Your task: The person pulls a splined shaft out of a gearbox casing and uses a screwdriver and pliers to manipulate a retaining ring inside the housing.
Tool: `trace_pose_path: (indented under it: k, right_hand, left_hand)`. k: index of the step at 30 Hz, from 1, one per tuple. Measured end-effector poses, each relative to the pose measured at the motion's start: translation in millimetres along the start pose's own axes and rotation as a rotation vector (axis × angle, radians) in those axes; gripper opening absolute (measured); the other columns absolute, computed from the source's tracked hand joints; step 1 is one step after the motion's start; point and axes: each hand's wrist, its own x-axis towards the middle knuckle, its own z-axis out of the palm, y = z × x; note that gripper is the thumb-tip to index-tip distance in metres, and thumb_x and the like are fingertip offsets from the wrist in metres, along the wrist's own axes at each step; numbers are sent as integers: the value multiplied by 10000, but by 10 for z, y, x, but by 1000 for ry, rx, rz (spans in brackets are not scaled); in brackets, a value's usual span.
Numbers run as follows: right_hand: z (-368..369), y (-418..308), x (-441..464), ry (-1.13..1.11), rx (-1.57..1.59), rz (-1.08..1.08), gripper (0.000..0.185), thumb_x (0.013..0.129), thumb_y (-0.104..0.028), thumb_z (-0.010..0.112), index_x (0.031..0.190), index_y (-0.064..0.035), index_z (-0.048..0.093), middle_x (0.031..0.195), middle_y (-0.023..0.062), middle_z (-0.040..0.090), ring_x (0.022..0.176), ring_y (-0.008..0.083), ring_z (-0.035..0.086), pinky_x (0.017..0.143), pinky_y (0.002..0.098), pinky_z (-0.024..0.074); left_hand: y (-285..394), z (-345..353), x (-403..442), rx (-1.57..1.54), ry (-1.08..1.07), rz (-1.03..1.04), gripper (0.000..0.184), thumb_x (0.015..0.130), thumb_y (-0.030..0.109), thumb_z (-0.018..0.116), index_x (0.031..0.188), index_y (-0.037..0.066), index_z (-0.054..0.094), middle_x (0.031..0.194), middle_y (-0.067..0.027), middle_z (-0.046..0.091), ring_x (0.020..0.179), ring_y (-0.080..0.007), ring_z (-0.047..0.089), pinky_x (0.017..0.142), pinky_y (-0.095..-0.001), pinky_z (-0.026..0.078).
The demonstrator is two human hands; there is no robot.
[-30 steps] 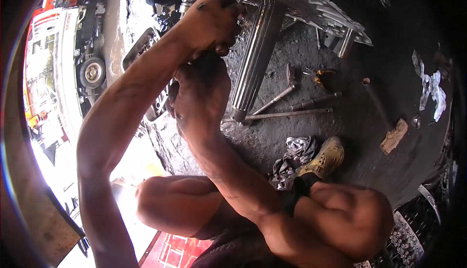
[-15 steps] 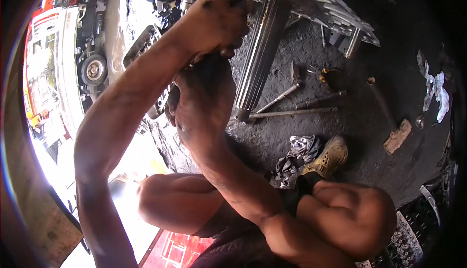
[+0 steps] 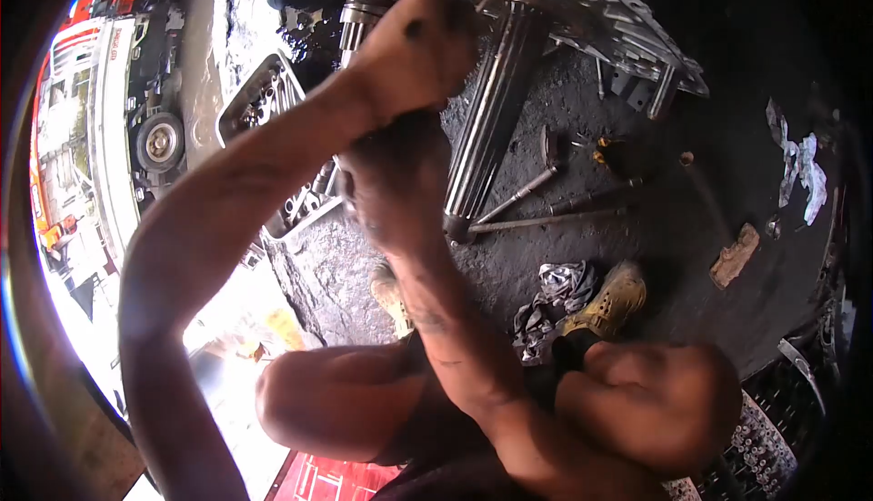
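My left hand (image 3: 427, 51) is closed in a fist in front of the lower side of a large metal housing (image 3: 591, 10). Just below it, touching or nearly so, my right hand (image 3: 400, 160) is closed too, its fingers turned away from view. Whatever the two hands grip is hidden behind them. Beside them a long splined shaft (image 3: 491, 119) slants down from the housing. A second, shorter shaft (image 3: 364, 5) with stepped rings shows behind my left wrist.
A metal tray of sockets and tools (image 3: 264, 101) lies to the left. A hammer (image 3: 549, 151), a long bar (image 3: 555, 219), rags (image 3: 555, 292) and a broken brown piece (image 3: 735, 255) lie on the dark, greasy floor. A truck wheel (image 3: 160, 142) shows outside.
Both closed hands have shifted slightly right and down in view, still stacked together. More of the tool tray and one yellow shoe now show between the arms and legs.
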Motion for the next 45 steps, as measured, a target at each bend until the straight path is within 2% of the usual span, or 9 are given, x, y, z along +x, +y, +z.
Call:
trace_pose_path:
  k: [2,4,8,18,20,26,28,38,45]
  right_hand:
    - [-176,161,39,-31,-220,-155,136,816,-68,619,706,-42,543,481,8,506,365,89,478,353,240,363]
    - [-240,-56,-17,-54,-22,-133,105,827,-50,643,803,-46,541,527,4,527,389,74,476,356,230,355]
    - [-635,32,6,-90,-339,94,352,763,-43,713,1058,34,538,874,107,647,799,149,633,703,272,503]
    - [-1000,-34,64,-125,-503,-48,337,767,12,668,1082,-4,548,740,24,605,571,57,529,492,228,426]
    - [-974,-126,69,-121,-497,-65,377,759,15,674,1112,4,542,781,36,614,624,57,534,537,228,441]
    - [-1245,-132,233,-129,-762,-43,365,757,5,678,1105,2,568,860,52,629,681,72,559,588,237,466]
    - [-1253,-213,333,-164,-734,87,489,713,-39,644,1186,6,528,1037,226,652,1004,343,638,823,377,501]
    - [-1120,-425,-172,-17,-137,226,510,823,-43,628,1276,-5,397,1148,81,534,1029,129,514,856,290,435]
    - [-1178,-860,-176,102,-655,16,320,974,-279,473,1109,-8,580,742,41,546,713,154,534,683,316,427]
  left_hand:
    - [140,77,19,-1278,86,-597,49,758,90,589,715,88,611,699,-31,615,640,-211,607,538,-334,473]
    - [262,148,132,-799,141,-652,25,727,44,563,736,21,564,708,-162,581,613,-353,573,550,-388,486]
    - [438,260,134,-934,337,-680,251,965,217,502,929,-14,593,602,16,482,522,-43,413,453,-241,359]
    - [628,403,228,-854,466,-771,280,952,212,505,1009,-33,626,666,-74,587,613,-101,514,573,-282,438]
    - [667,380,278,-795,583,-745,220,901,121,462,755,-39,503,695,-264,544,686,-459,543,624,-453,433]
    - [665,493,365,-1137,712,-1072,273,966,196,490,1027,-34,624,690,-51,602,609,-90,530,565,-260,441]
    - [643,504,325,-1245,688,-1119,279,974,196,480,1047,-30,625,689,-31,594,599,-85,528,550,-254,443]
    - [902,356,365,-1382,406,-1017,289,965,255,512,955,-24,588,647,-54,570,546,-136,563,472,-265,449]
    - [948,228,504,-1759,600,-1011,300,964,248,504,1034,-36,572,690,-90,597,592,-159,596,521,-274,485]
